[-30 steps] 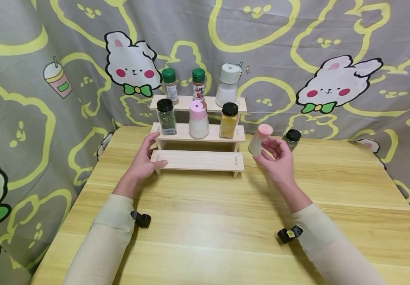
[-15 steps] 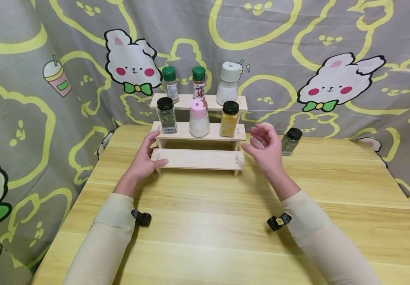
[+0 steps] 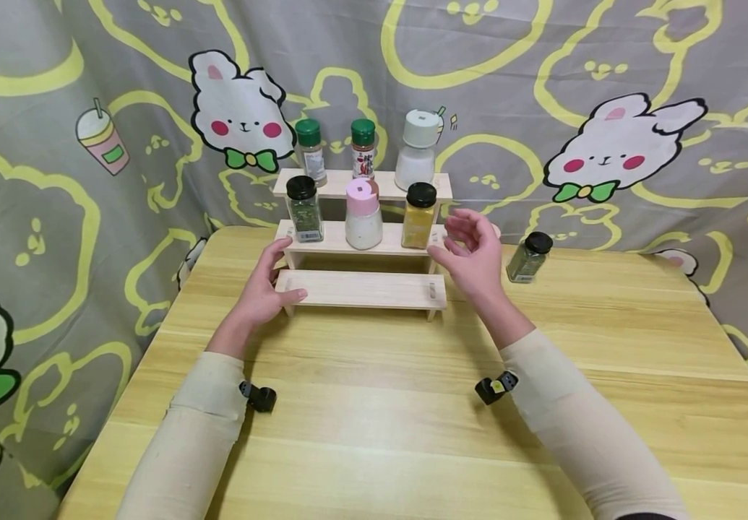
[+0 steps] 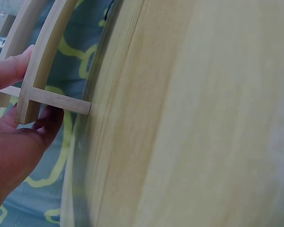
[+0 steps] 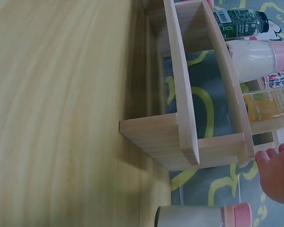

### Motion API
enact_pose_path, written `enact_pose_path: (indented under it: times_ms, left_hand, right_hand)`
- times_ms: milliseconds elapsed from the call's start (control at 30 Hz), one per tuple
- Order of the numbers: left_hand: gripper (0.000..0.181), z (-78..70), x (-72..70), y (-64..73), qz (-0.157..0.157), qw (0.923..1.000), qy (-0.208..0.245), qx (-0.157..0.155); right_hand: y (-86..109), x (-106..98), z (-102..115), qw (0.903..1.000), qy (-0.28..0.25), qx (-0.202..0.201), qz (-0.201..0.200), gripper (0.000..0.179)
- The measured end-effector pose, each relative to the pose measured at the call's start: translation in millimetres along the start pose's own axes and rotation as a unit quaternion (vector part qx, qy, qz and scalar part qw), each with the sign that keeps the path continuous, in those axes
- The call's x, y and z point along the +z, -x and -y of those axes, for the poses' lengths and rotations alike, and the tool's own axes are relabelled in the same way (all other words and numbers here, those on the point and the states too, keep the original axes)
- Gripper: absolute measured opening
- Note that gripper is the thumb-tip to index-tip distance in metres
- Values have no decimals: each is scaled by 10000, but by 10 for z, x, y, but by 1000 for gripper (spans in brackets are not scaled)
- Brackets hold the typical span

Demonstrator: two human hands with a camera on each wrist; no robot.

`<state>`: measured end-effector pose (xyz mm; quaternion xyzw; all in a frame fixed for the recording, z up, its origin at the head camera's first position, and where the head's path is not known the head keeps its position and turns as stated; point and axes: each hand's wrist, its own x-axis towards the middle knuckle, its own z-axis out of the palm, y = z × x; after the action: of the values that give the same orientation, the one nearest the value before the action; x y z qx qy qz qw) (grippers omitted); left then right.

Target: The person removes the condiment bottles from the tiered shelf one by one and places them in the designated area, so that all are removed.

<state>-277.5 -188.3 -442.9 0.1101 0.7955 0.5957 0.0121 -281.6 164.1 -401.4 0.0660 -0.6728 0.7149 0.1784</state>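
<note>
A three-tier wooden spice rack stands on the table. My left hand grips the left end of its lowest shelf, thumb on top and fingers below, as the left wrist view shows. My right hand, fingers loosely bent and holding nothing, is at the right end of the middle shelf. Nearest to it is a yellow spice jar with a black lid. Beside that jar stand a pink-capped shaker and a black-lidded jar of green herbs.
On the top shelf are two green-capped bottles, one red-labelled, and a white-capped shaker. Right of the rack, a pink-capped jar is mostly hidden behind my right hand in the head view. A dark-lidded herb jar stands farther right. A patterned curtain hangs behind.
My right hand has moved left from beside the pink-capped jar to the middle shelf's right end, now covering most of that jar. My left hand keeps its place on the rack.
</note>
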Motion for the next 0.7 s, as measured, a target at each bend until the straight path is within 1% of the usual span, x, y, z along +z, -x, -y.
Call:
enact_pose_path:
  times_ms: [100,200,333,433,600,700]
  left_hand:
    - [90,-98,0,40,38,10000,-10,-11]
    - [91,-131,4,58,58,10000,23,-28]
    - [90,-150,12,60,54,9999,77,-77]
    - [89,-131,8,46,44,9999,101,-64]
    - [90,-124,8,41,37,9998,169,-10]
    - [89,-119,10,40,40,9998,209,12]
  right_hand:
    - [-43,44,-3,10000,49,12,23,64]
    - [-87,92,-10,9999,92,77,8,66]
    - [-123,150,-15,9998,163,76,-1,70]
    - [-137,197,-16,9996,280,67,-29,71]
    - [-167,286,-13,9990,420,93,-117,69]
    - [-181,338,-16,9990,407,56,-152,68]
